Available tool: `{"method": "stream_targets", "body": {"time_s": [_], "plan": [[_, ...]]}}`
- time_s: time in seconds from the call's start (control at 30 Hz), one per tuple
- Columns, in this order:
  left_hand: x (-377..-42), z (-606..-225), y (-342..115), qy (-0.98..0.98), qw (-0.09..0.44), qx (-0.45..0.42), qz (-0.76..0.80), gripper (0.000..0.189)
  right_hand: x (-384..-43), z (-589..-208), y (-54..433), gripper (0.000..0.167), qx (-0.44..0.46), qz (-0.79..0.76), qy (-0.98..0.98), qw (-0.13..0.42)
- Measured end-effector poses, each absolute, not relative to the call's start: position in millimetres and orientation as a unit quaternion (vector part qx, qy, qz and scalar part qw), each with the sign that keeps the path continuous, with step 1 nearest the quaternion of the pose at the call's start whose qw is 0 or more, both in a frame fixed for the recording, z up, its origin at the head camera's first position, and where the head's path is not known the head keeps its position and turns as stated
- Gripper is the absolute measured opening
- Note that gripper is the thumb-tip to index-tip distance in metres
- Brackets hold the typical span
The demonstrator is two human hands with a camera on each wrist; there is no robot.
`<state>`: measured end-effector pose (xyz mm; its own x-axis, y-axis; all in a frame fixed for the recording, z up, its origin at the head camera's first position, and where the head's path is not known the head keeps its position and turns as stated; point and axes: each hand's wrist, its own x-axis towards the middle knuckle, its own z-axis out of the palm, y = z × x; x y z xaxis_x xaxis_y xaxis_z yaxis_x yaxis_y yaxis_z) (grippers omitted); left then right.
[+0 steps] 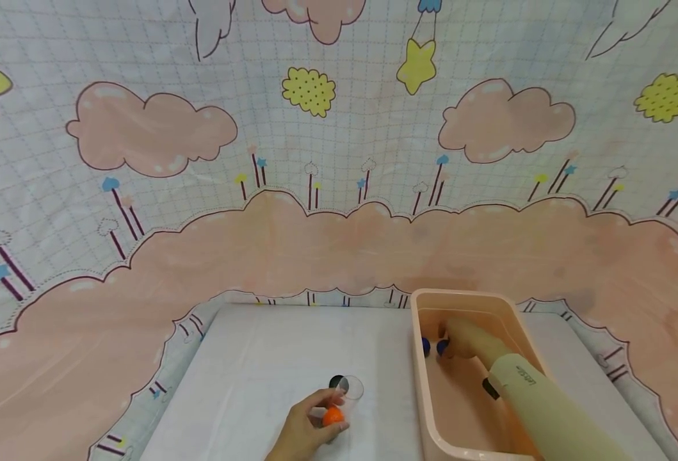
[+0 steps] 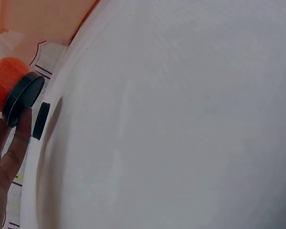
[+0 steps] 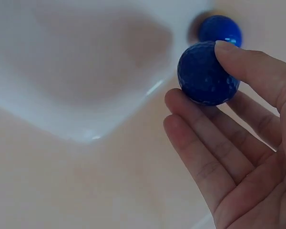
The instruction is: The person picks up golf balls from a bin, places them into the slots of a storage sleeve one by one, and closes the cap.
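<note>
Near the front of the white table, my left hand [image 1: 311, 422] grips a clear jar [image 1: 351, 388] with an orange ball [image 1: 333, 416] inside. The jar has a black base [image 2: 23, 99], which the fingers touch in the left wrist view. Beside the jar lies a black round lid [image 1: 337, 382] on the table. Inside the peach bin, my right hand [image 1: 461, 338] pinches a dark blue golf ball [image 3: 208, 73] between thumb and fingers. A second blue ball [image 3: 220, 30] sits just past it, near the bin's left wall.
The peach plastic bin [image 1: 422, 384] stands on the right of the white table [image 1: 269, 358]. A small black object [image 1: 490, 388] lies on its floor, partly hidden by the right sleeve. A cloud-patterned cloth [image 1: 339, 250] hangs behind and around the table.
</note>
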<state>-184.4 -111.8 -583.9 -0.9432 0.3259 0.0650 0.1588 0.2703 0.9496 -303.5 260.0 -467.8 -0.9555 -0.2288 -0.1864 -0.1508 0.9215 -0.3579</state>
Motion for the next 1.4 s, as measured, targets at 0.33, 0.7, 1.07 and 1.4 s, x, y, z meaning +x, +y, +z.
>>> {"method": "stream_targets", "body": {"time_s": [0.33,0.7,1.07,1.4], "plan": [[-183.5,-572.6,-112.8,0.801,0.038,0.170,0.572,0.048,-294.6,-447.2,262.5,0.038,-0.151,-0.203,0.961,0.115],[-185.1,-560.3,-109.7,0.802,0.016,0.172,0.572,0.051,-281.6,-420.8,259.3,0.040,-0.149,-0.176,0.967,0.104],[-187.7,-546.0,-106.0,0.820,-0.013,0.180,0.543,0.050,-259.8,-394.5,253.3,0.041,-0.188,-0.196,0.960,0.062],[-187.6,-532.4,-100.6,0.821,-0.011,0.191,0.538,0.051,-230.5,-372.2,238.6,0.030,-0.209,-0.216,0.953,0.040]]}}
